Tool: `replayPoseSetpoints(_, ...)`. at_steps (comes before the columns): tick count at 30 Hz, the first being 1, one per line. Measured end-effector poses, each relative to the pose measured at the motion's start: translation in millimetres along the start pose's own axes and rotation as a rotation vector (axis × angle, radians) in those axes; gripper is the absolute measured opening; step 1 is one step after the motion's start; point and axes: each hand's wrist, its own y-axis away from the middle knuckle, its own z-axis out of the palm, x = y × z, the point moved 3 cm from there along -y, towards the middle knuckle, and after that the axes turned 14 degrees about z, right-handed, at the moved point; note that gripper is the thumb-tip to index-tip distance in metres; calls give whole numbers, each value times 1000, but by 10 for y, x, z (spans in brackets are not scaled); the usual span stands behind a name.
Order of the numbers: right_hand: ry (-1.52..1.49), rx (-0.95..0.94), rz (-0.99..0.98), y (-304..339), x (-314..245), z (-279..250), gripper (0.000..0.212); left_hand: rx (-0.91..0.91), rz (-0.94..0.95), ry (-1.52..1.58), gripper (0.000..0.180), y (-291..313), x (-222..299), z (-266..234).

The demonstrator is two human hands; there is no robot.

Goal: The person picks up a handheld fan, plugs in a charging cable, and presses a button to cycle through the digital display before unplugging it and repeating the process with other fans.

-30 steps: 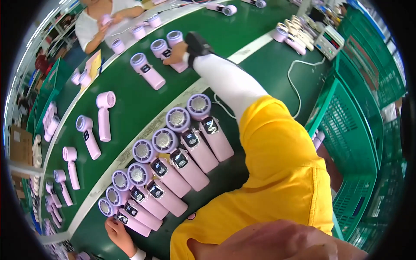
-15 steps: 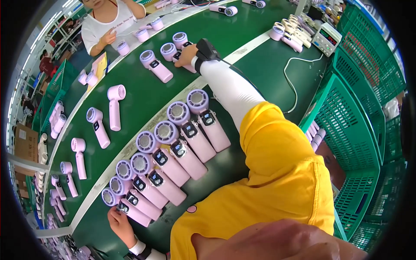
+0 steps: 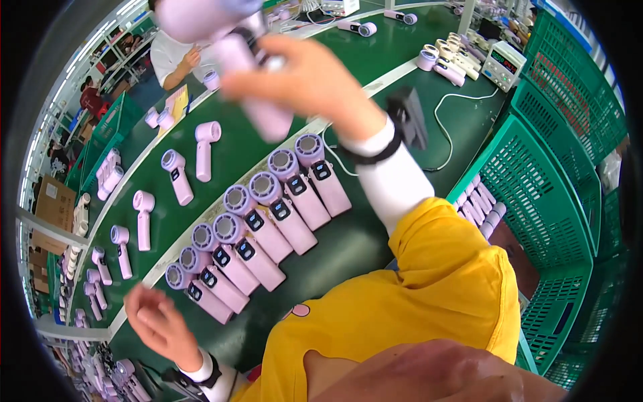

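Observation:
My right hand (image 3: 305,80) is raised near the camera, its fingers wrapped round a pink handheld fan (image 3: 268,120). The fan is blurred and partly out of frame, so whether a second one is with it I cannot tell. Below, a slanting row of several pink handheld fans (image 3: 295,228) lies on the green table, purple-ringed heads toward the pale strip and small displays facing up. My left hand (image 3: 161,325), slightly blurred, hovers beside the row's near-left end with loosely bent fingers and nothing in them.
More fans (image 3: 177,177) lie spaced along the green belt (image 3: 231,151) beyond the pale strip. Green crates (image 3: 536,194) stand at the right, near a bench instrument (image 3: 504,65) with a white cable (image 3: 439,127). Across the belt a person (image 3: 177,57) works.
My right hand has lifted a fan off the far belt and brought it up toward me. My left hand has come away from the row's leftmost fan.

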Motion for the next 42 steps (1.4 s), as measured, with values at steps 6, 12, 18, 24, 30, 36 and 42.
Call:
replayPoseSetpoints(6,-79,-191,-176,717,-421,765,52,-63,591,-118,56,-460,672,814)
replayPoseSetpoints(12,-55,-141,-187,840,-360,737,48,-22,265,96,56,-293,613,816)
replayPoseSetpoints(18,-297,-347,-320,954,-424,656,34,-52,840,-617,46,2,79,366)
replayPoseSetpoints(24,-571,-613,-261,1110,-524,529,25,132,795,344,53,-49,285,448)
replayPoseSetpoints(30,-421,-401,-251,1036,-430,447,50,58,675,703,47,-126,445,557)
replayPoseSetpoints(36,-400,-195,-391,1023,-358,355,54,0,767,562,46,-121,397,624)
replayPoseSetpoints(42,-567,-607,-199,941,-409,291,48,114,686,448,42,-115,555,615)
